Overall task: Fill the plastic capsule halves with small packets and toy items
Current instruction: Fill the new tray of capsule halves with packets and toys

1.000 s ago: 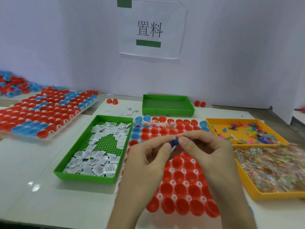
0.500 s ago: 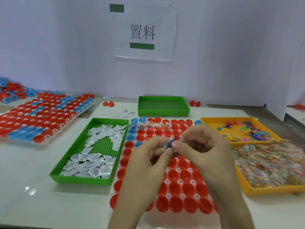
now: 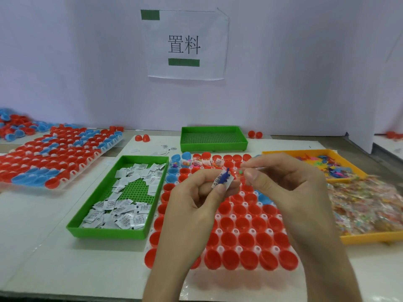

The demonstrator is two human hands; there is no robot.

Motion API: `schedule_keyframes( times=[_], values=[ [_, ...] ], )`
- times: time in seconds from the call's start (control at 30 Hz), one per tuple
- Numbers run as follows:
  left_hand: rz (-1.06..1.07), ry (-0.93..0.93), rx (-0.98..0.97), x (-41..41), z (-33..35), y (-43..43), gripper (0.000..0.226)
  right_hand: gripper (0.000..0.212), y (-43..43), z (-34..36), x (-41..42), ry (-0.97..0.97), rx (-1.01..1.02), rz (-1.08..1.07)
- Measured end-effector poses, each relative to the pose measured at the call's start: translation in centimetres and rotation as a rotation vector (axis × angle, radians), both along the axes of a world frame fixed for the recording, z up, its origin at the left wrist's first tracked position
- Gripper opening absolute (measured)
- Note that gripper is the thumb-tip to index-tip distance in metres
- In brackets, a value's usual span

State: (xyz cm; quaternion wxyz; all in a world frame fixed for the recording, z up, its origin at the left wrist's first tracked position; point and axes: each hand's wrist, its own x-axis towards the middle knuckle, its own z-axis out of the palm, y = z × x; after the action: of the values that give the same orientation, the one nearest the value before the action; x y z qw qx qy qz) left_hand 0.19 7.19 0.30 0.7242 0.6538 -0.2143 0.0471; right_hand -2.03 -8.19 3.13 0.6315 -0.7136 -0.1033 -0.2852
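My two hands meet above the rack (image 3: pixel 235 231) of capsule halves (image 3: pixel 245 223). My left hand (image 3: pixel 196 201) pinches one white packet (image 3: pixel 218 182) and one blue toy (image 3: pixel 224 177) together under the thumb. My right hand (image 3: pixel 290 186) pinches one small clear bag (image 3: pixel 238 172) just beside them, fingertips tight.

Four trays flank the rack, two green and two yellow. The near green tray (image 3: pixel 117 233) holds a heap of white packets, and the far green tray (image 3: pixel 213 147) stands behind the rack. The far yellow tray (image 3: pixel 270 153) holds loose coloured toys; the near yellow tray (image 3: pixel 370 238) holds clear bags.

My rack's halves are mostly red, a few blue, and several at the back hold items. A second rack (image 3: pixel 72 171) lies to the left.
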Motion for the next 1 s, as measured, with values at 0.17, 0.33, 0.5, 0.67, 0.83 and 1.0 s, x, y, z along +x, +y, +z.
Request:
schedule_keyframes(
  times=[0.17, 0.33, 0.5, 0.67, 0.83, 1.0],
  values=[
    [-0.087, -0.095, 0.063, -0.3, 0.3, -0.4, 0.040, 0.007, -0.7, -0.5, 0.6, 0.040, 0.030, -0.120],
    [-0.081, -0.116, 0.142, 0.0, -0.2, 0.3, 0.050, 0.020, -0.3, -0.7, 0.6, 0.089, -0.097, 0.084],
    [-0.097, -0.100, 0.184, 0.6, -0.4, 1.5, 0.042, 0.018, 0.0, -0.6, 0.6, 0.156, -0.198, 0.152],
    [-0.007, -0.119, 0.199, 0.7, -0.6, 1.7, 0.032, 0.018, 0.5, -1.1, 0.8, 0.140, -0.201, 0.139],
    [0.113, -0.095, 0.099, 0.8, -0.4, 2.0, 0.014, 0.018, 0.9, -0.9, 0.8, 0.091, -0.064, 0.144],
    [0.105, -0.027, -0.046, 0.5, 0.3, 2.5, 0.014, 0.021, 1.0, -0.7, 0.7, 0.078, -0.036, 0.124]
  ],
)
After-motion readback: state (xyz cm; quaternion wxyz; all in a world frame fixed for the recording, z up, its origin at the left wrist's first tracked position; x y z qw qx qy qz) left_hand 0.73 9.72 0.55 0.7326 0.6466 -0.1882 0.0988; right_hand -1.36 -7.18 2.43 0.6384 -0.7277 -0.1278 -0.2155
